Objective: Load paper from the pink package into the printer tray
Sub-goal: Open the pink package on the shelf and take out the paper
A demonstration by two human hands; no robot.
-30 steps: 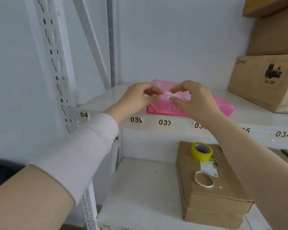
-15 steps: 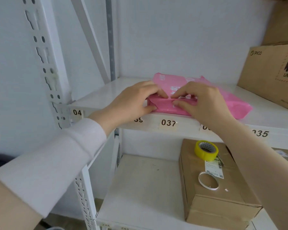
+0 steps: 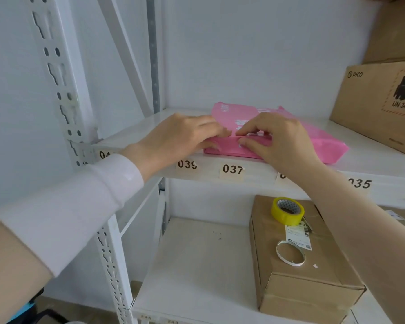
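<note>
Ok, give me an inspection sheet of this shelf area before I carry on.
Surface: white shelf, numbered labels 039, 037, 035 along its front edge.
Job's things: pink package lying flat on that shelf; no printer seen.
Clutter: yellow tape roll and a thin ring on a cardboard box one shelf down.
Grips: left hand and right hand both pinching the package's near edge.
Cables: nothing seen.
Surroundings: PICO box at right, white wall behind.

Shelf edge [image 3: 255, 174] below left hand [image 3: 173, 139]: labels "039", "037", "035". Cardboard box [image 3: 379, 101] right of right hand [image 3: 278, 141]: "PICO", "UN 3481".
</note>
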